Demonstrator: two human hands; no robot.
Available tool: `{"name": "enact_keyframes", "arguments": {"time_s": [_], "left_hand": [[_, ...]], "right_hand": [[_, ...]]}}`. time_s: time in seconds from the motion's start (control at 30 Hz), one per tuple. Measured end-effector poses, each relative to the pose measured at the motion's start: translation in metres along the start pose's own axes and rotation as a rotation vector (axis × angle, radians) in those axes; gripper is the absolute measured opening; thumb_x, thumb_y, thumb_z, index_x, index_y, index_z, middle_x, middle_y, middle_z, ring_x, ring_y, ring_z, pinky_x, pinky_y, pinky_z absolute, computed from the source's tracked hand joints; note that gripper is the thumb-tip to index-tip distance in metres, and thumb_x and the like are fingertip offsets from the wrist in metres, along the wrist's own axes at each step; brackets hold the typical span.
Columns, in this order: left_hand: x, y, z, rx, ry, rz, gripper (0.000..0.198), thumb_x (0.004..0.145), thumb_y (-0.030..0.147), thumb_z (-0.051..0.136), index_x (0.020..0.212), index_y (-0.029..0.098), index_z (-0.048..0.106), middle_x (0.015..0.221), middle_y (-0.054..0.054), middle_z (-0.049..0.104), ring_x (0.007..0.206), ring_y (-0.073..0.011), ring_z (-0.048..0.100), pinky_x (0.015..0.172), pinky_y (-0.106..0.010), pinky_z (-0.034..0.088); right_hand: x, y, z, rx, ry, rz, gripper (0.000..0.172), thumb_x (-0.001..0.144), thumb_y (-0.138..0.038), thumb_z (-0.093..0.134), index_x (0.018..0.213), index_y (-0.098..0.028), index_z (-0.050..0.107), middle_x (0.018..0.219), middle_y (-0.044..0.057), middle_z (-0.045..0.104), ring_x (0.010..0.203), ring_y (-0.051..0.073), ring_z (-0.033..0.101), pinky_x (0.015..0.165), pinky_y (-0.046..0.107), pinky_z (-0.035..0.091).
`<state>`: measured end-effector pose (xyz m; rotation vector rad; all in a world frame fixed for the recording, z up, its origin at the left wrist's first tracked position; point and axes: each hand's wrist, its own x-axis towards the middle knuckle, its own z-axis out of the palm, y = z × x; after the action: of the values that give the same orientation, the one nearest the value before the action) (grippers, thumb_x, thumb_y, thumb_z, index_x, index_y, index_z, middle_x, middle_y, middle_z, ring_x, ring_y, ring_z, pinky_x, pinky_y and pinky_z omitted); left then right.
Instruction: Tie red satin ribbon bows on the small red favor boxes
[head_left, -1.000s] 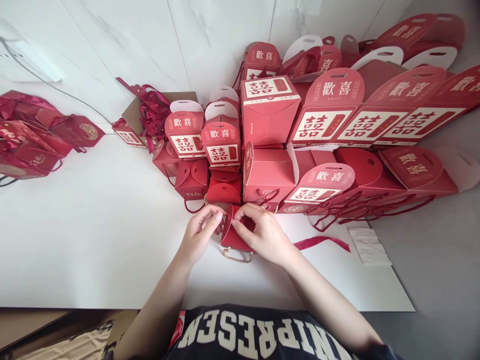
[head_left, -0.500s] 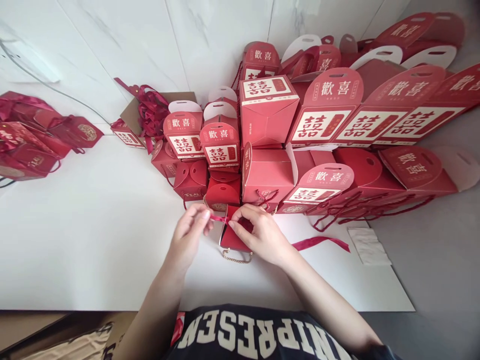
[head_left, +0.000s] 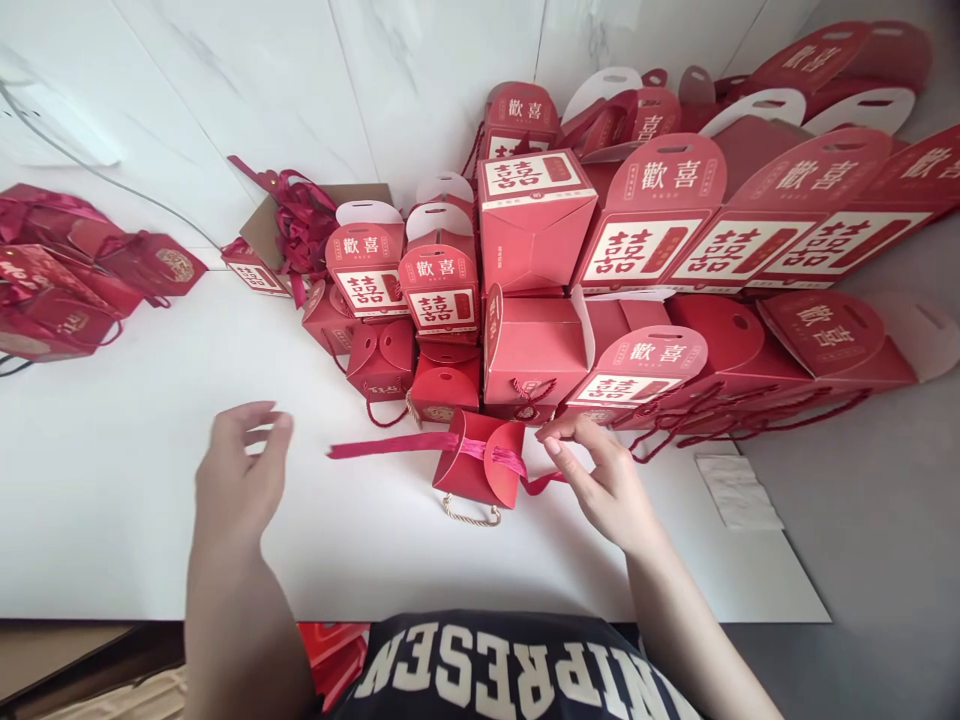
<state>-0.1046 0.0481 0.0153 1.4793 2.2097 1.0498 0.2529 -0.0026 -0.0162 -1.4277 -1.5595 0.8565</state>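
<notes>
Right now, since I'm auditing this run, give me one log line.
left hand: open, off ribbon | right hand: by ribbon, grip unclear | small box: ribbon across top

- I see a small red cardboard box with rounded top flaps (head_left: 466, 476), closed and sitting slightly turned on the white worktop (head_left: 420, 575).
- My view shows a shiny crimson fabric ribbon (head_left: 397, 446) running across its top through the flaps, one tail stretched left, the other curving right.
- I see a cream twisted-cord handle (head_left: 471, 521) looping from its near side.
</notes>
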Motion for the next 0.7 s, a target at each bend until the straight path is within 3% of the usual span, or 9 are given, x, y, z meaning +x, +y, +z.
{"name": "enact_keyframes", "arguments": {"time_s": [0.17,0.23,0.4,0.53,0.6,0.7], "left_hand": [[-0.013,0.041,0.030,-0.108,-0.638,0.290,0.036,0.091,0.050,0.056,0.120,0.028,0.060,0.127,-0.004,0.065,0.114,-0.0227,0.062,0.092,-0.032,0.050],[-0.019,0.053,0.042,-0.129,-0.787,0.338,0.043,0.090,0.050,0.056,0.127,0.028,0.055,0.131,-0.007,0.063,0.122,-0.0247,0.058,0.096,-0.034,0.050],[-0.031,0.062,0.063,-0.015,-0.832,0.389,0.053,0.083,0.053,0.064,0.128,0.029,0.051,0.128,-0.008,0.062,0.119,-0.0272,0.060,0.096,-0.038,0.049],[-0.036,0.062,0.070,0.034,-0.786,0.395,0.039,0.080,0.055,0.065,0.104,0.025,0.055,0.097,-0.002,0.065,0.089,-0.0215,0.065,0.075,-0.030,0.051],[-0.036,0.062,0.071,0.062,-0.788,0.398,0.034,0.082,0.055,0.062,0.087,0.023,0.052,0.079,0.002,0.058,0.071,-0.0169,0.058,0.062,-0.026,0.045],[-0.036,0.062,0.073,0.016,-0.827,0.391,0.037,0.083,0.054,0.061,0.072,0.021,0.047,0.069,0.003,0.049,0.062,-0.0137,0.048,0.055,-0.023,0.039]], "right_hand": [[0.001,0.015,0.006,0.099,-0.211,0.184,0.034,0.101,-0.050,0.041,0.099,-0.021,0.059,0.096,0.004,0.066,0.082,0.018,0.061,0.077,0.032,0.046],[0.003,0.017,0.010,0.140,-0.283,0.206,0.038,0.101,-0.053,0.039,0.096,-0.021,0.058,0.089,0.001,0.065,0.077,0.017,0.059,0.076,0.031,0.045],[0.003,0.021,0.019,0.159,-0.336,0.216,0.046,0.098,-0.060,0.040,0.085,-0.019,0.057,0.075,-0.002,0.058,0.071,0.014,0.052,0.069,0.027,0.042],[0.004,0.020,0.024,0.319,-0.375,0.233,0.047,0.093,-0.062,0.048,0.079,-0.018,0.055,0.071,-0.002,0.053,0.066,0.013,0.048,0.062,0.025,0.038],[0.005,0.016,0.025,0.362,-0.384,0.233,0.047,0.091,-0.062,0.052,0.077,-0.018,0.055,0.070,-0.002,0.052,0.065,0.014,0.048,0.062,0.025,0.038],[0.008,0.012,0.029,0.335,-0.350,0.231,0.047,0.089,-0.062,0.054,0.071,-0.019,0.050,0.067,-0.002,0.050,0.063,0.013,0.045,0.061,0.025,0.036]]}}
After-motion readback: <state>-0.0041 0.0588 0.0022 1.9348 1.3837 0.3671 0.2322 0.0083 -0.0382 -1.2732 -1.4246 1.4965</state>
